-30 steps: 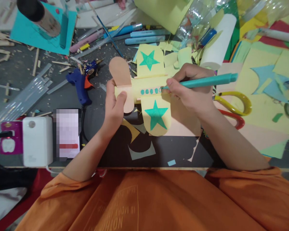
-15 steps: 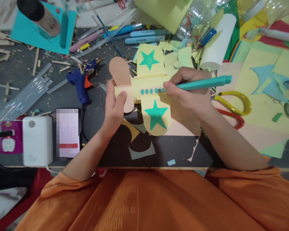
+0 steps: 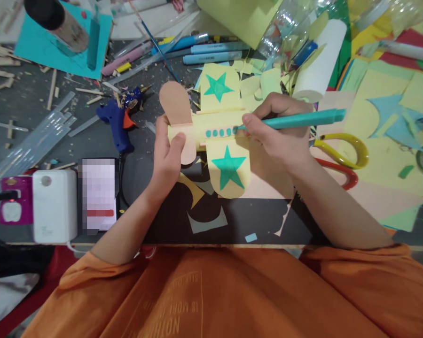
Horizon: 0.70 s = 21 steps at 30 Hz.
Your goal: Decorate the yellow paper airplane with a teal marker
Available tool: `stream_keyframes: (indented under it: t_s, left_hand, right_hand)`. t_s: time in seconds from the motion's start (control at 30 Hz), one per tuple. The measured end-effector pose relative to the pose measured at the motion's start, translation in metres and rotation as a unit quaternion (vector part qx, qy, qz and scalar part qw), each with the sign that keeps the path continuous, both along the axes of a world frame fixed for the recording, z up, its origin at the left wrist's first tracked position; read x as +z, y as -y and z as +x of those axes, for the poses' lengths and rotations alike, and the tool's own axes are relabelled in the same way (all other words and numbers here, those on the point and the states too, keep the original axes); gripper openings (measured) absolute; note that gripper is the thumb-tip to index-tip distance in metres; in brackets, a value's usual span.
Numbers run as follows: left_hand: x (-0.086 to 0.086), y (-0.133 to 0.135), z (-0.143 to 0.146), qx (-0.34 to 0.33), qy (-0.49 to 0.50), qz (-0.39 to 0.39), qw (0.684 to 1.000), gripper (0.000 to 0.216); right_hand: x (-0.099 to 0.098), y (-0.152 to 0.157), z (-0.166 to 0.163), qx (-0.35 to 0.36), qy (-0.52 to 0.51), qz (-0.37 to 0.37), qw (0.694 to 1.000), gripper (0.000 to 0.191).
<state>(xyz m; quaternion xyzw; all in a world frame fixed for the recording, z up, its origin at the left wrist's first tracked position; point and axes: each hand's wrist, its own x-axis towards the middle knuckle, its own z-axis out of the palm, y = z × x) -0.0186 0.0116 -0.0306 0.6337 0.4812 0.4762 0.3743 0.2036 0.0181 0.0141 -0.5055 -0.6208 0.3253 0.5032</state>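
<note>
A paper plane (image 3: 211,136) lies mid-tabletop (image 3: 38,117). Left of it sits a glue gun (image 3: 118,119), right of it scissors (image 3: 341,157), behind it markers (image 3: 211,51), nearer the edge a charger (image 3: 54,206).

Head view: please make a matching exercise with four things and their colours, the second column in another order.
Things:
1. marker in the right hand
2. glue gun
3. scissors
4. paper plane in the left hand

Colours:
A. dark blue
B. pale yellow with green stars
C. teal
D. yellow and red handles

Pairs: 1-C, 2-A, 3-D, 4-B
</note>
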Motion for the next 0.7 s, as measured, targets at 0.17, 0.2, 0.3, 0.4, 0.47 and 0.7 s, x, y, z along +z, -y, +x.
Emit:
stream_keyframes:
  t_s: [0.17,0.2,0.3,0.4,0.47,0.7]
  left_hand:
    - [-0.0012,-0.0005,-0.0006,-0.006,0.007,0.001,1.000,0.043]
    - [-0.0015,-0.0008,-0.0007,-0.007,0.007,0.001,1.000,0.043]
    - [-0.0021,-0.0013,-0.0010,-0.013,0.010,0.000,1.000,0.043]
    - [-0.0018,-0.0015,-0.0007,-0.015,0.012,-0.004,1.000,0.042]
    - [-0.0013,-0.0015,-0.0001,-0.011,0.011,-0.001,1.000,0.043]
    - [-0.0023,-0.0013,-0.0006,-0.005,0.011,0.001,1.000,0.041]
  right_hand:
    - [0.0018,-0.0012,0.0018,0.015,0.010,-0.016,1.000,0.036]
    - [0.0026,-0.0015,0.0021,0.015,0.012,-0.021,1.000,0.035]
    - [0.0051,-0.0019,0.0025,0.018,0.013,-0.027,0.999,0.034]
    - [0.0057,-0.0012,0.0021,0.014,-0.002,-0.023,1.000,0.034]
    - [0.0044,-0.0008,0.0016,0.010,-0.010,-0.024,1.000,0.034]
    - [-0.0023,-0.0002,0.0007,-0.031,-0.111,-0.025,0.993,0.040]
